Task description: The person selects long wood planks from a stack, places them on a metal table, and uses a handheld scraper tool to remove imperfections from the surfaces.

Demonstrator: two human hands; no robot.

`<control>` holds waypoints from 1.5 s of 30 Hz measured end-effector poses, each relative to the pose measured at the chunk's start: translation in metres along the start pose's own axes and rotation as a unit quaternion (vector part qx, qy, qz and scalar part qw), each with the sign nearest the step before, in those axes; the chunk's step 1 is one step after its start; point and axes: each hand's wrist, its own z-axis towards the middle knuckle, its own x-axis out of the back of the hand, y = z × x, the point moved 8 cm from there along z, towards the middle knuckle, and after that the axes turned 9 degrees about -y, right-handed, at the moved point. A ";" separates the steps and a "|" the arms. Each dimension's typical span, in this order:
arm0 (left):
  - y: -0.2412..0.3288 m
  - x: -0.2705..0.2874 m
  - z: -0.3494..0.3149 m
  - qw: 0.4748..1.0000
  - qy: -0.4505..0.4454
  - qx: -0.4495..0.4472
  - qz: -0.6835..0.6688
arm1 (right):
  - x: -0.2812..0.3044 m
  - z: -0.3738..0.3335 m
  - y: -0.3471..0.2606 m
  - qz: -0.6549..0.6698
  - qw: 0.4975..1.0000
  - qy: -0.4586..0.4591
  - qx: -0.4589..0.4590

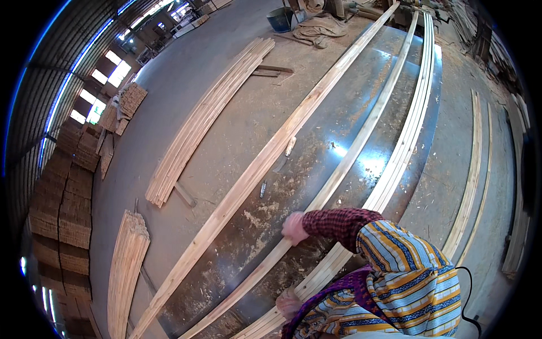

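My right hand [294, 227], in a pale pink glove, is closed over the edge of a long, narrow wooden strip [353, 152]. This strip runs the length of a metal-topped table [316, 175]. Nearer to my body, my left hand [289, 302] is at the side of a group of pale wooden strips [403, 144] laid side by side. It is blurred, and its fingers cannot be made out. Beyond my right hand, a wider board [265, 158] lies along the table's far side. A curved-blade knife [290, 147] and a small utility knife [263, 189] lie between the boards.
Bundled wooden strips [212, 118] lie on the floor to the left, with another bundle [127, 265] closer in. Tall timber stacks [59, 217] line the left wall. Loose strips [468, 175] rest on the right floor. A dark bucket [279, 20] stands at the back.
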 end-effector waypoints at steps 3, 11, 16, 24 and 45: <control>0.005 0.007 0.000 1.000 0.015 -0.013 0.015 | -0.026 0.023 -0.054 0.062 0.993 -0.090 0.049; 0.004 0.004 -0.001 1.000 0.011 -0.008 0.016 | -0.058 -0.021 -0.128 0.049 0.993 -0.081 0.074; 0.009 0.007 -0.001 0.999 0.022 -0.005 0.030 | -0.064 -0.038 -0.111 -0.013 0.998 -0.025 0.063; 0.010 0.016 -0.004 0.998 0.042 0.008 0.050 | -0.058 -0.105 0.004 -0.041 0.996 -0.068 0.026; 0.010 0.028 0.015 0.982 -0.116 -0.010 -0.151 | -0.061 -0.158 0.005 0.022 0.978 0.210 0.000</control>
